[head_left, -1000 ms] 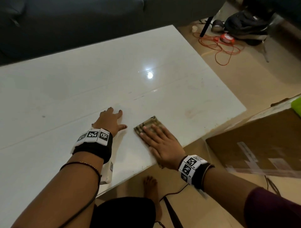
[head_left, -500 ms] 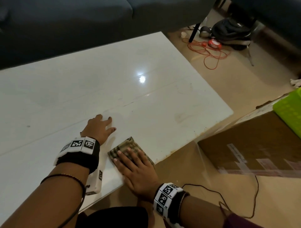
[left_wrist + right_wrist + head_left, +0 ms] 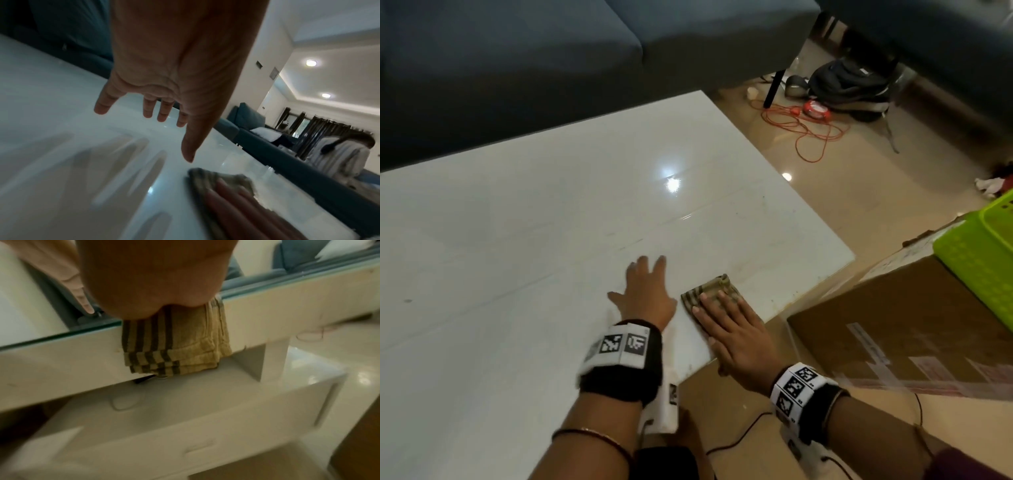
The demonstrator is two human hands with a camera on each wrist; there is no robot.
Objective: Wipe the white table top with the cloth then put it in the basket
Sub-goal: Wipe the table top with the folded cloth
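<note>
From the head we look steeply down over the table point(image 3: 517, 240). Our left wrist view skims low across its top; our right wrist view sits close under its near edge. All three share the cloth point(image 3: 714, 289).

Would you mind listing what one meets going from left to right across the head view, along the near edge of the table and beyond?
Left hand flat on the table → cloth under the right hand → cardboard box → green basket.
</note>
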